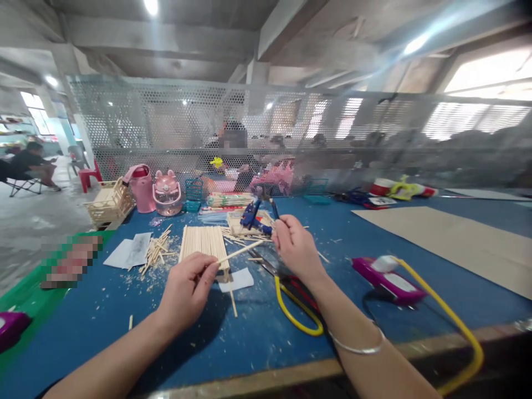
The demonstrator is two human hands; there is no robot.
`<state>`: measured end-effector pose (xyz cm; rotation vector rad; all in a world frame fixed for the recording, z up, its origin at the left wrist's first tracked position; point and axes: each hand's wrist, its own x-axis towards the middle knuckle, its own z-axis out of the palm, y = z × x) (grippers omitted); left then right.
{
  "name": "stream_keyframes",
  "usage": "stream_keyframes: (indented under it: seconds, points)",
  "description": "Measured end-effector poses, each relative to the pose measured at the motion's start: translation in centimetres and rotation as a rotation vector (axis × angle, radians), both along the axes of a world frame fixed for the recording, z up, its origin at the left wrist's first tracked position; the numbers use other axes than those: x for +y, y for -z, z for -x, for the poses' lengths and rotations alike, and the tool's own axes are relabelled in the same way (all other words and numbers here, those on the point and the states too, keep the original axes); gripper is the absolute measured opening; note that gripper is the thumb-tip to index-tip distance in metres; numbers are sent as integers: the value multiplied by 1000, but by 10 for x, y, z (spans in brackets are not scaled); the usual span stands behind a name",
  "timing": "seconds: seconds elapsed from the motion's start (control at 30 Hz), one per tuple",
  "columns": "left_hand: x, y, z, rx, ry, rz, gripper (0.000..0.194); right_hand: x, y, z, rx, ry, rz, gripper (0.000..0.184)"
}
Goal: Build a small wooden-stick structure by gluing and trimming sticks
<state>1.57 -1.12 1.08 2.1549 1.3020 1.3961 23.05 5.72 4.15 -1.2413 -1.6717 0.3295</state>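
Between thumb and fingers, my left hand [189, 285] pinches a thin wooden stick [241, 251] that slants up to the right. My right hand [297, 246] is closed near the stick's far end; what its fingers hold is hidden. Just beyond it are a blue glue gun [250, 215] and the dark handle of what looks like pliers [274, 209]. Behind my left hand lies a flat panel of sticks side by side [202, 241]. Yellow-handled scissors [279, 293] rest partly under my right forearm. A white paper piece [238, 280] lies under the panel's near corner.
Loose sticks [155, 252] and crumbs litter the blue table [249, 343]. A wooden-stick basket [108, 202], pink bottle [141, 188] and pink-lidded jar [167, 193] stand back left. Right are a purple device [388, 281] with a yellow cable [451, 316] and cardboard [449, 238]. A perforated screen [166, 122] rises behind.
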Motion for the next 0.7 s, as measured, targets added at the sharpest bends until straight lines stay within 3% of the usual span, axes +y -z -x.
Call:
stream_keyframes:
  seconds: [0.1, 0.2, 0.3, 0.47, 0.57, 0.7]
  points:
    - [0, 0, -2, -84, 116, 90, 26, -7, -2, 6, 453, -372, 166, 31]
    - [0, 1, -4, -133, 176, 225, 25, -12, -2, 14, 651, -571, 356, 36]
    - [1, 1, -4, -161, 193, 296, 28, -12, 4, 20, 709, -685, 454, 36]
    - [2, -1, 0, -349, 287, 372, 31, -12, 18, 33, 765, -842, 466, 30]
    - [2, -1, 0, -417, 325, 406, 32, -15, 16, 39, 754, -991, 496, 51]
    - [2, 0, -4, -358, 318, 400, 34, -22, 8, 39, 806, -1210, 622, 77]
